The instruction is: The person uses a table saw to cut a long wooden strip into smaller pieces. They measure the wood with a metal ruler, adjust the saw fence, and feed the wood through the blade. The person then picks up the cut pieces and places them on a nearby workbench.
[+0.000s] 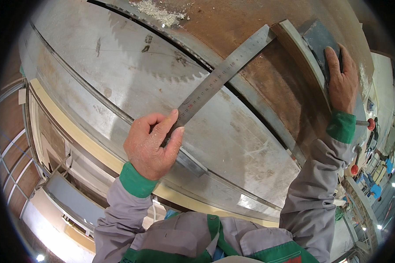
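My left hand (151, 142) pinches the near end of a steel ruler (226, 70) between thumb and fingers. The ruler lies slantwise over a grey metal saw table (250, 127) and crosses its long dark slot (250, 107). Its far end meets the pale metal edge of a saw fence (300, 57). On the fence's dark grey block, my right hand (343, 85) rests with its fingers bent over the top; its palm side is hidden. Below the ruler's near end sits a short metal piece (191, 163), partly behind my left hand.
Pale sawdust (162, 14) is heaped at the far edge. A brown rusty surface (267, 65) lies between slot and fence. Red-knobbed levers (371, 124) stick out at the right. A pale yellow rail (74, 131) runs along the near left. People in blue (375, 190) are far off right.
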`<state>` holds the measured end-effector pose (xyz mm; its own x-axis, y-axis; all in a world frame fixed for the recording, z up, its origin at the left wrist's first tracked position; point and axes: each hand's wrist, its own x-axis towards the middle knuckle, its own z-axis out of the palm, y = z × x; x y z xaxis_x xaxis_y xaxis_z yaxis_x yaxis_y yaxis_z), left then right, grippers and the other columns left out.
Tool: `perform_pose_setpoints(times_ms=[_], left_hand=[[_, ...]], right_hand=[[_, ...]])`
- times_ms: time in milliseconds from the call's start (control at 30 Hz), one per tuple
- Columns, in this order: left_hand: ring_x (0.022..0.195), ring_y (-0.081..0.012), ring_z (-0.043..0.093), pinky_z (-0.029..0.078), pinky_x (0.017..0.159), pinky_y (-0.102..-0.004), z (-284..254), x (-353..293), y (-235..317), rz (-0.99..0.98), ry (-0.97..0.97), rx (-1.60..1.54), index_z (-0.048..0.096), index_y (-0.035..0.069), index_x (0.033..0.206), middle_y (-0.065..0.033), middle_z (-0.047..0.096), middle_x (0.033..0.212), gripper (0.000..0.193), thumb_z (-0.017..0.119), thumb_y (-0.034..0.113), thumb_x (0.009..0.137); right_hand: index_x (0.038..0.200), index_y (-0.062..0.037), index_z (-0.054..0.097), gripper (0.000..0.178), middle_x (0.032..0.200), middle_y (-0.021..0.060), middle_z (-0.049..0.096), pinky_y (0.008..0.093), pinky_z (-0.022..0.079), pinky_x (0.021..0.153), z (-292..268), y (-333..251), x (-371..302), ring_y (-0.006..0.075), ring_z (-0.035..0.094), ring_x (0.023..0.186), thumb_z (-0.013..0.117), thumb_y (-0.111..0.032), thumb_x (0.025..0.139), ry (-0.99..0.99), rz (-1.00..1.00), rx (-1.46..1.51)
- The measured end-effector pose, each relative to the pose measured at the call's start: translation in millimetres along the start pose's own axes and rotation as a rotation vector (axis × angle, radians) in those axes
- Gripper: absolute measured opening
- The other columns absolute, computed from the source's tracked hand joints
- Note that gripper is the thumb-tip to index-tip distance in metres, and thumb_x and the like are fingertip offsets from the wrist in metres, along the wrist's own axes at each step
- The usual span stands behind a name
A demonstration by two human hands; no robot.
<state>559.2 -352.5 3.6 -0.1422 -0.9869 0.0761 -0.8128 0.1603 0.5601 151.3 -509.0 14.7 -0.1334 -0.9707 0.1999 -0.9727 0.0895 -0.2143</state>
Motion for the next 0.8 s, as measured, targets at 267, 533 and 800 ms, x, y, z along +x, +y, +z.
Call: perform_pose_setpoints(times_ms=[267,533,800], left_hand=[[0.081,-0.0229,0.063,0.053,0.067,-0.0342,-1.8,1.2,0.2,-0.006,0.006,-0.017,0.077,0.009,0.116,-0.0077,0.065,0.099,0.04,0.084,0.013,0.076],[0.082,-0.0249,0.063,0.053,0.071,-0.0347,-2.0,0.8,1.1,-0.026,-0.017,-0.023,0.077,0.009,0.118,-0.0096,0.065,0.099,0.043,0.084,0.011,0.076],[0.08,-0.0234,0.061,0.052,0.066,-0.0347,-0.5,0.9,-0.9,0.0,0.005,0.014,0.077,0.011,0.116,-0.0058,0.065,0.099,0.04,0.084,0.013,0.076]], right_hand=[[0.138,-0.0048,0.063,0.074,0.136,0.0251,0.062,0.0456,0.043,0.11,-0.3,-1.4,1.1,0.0393,0.058,0.128,0.062,-0.064,0.095,0.015,-0.024,0.029],[0.135,-0.0012,0.065,0.071,0.136,0.0247,0.063,0.0433,0.045,0.108,0.5,0.3,-0.1,0.0389,0.059,0.127,0.067,-0.06,0.094,0.026,-0.01,0.071],[0.133,0.0003,0.065,0.07,0.134,0.0253,0.064,0.0434,0.045,0.106,-1.9,-6.1,0.8,0.0394,0.06,0.125,0.067,-0.058,0.094,0.018,-0.009,0.128]])
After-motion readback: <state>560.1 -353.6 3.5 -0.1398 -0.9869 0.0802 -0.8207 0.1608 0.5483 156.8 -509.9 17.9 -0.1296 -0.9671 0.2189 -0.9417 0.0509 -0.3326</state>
